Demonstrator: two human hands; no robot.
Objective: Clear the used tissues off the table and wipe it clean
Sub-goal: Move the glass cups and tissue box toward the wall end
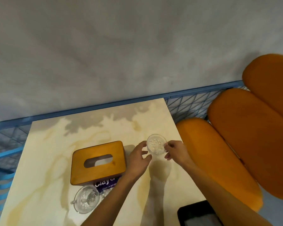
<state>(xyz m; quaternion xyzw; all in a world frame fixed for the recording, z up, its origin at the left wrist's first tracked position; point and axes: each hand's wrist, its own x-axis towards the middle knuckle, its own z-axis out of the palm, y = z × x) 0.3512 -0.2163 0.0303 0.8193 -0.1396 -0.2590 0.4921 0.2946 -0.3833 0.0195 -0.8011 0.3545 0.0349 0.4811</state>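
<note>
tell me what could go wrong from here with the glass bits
The glass bowl is pinched at its rim by the right hand, the left hand close beside it; it could slip and crack on the table. The second glass dish sits right by the left forearm, so a sweep could knock it.

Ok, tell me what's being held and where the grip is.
A small glass bowl: left hand curled round its left side, right hand pinching its right rim.

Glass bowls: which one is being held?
The small glass bowl right of the wooden tissue box: the left hand and right hand grip it. The other glass dish sits untouched on the table by the purple packet.
</note>
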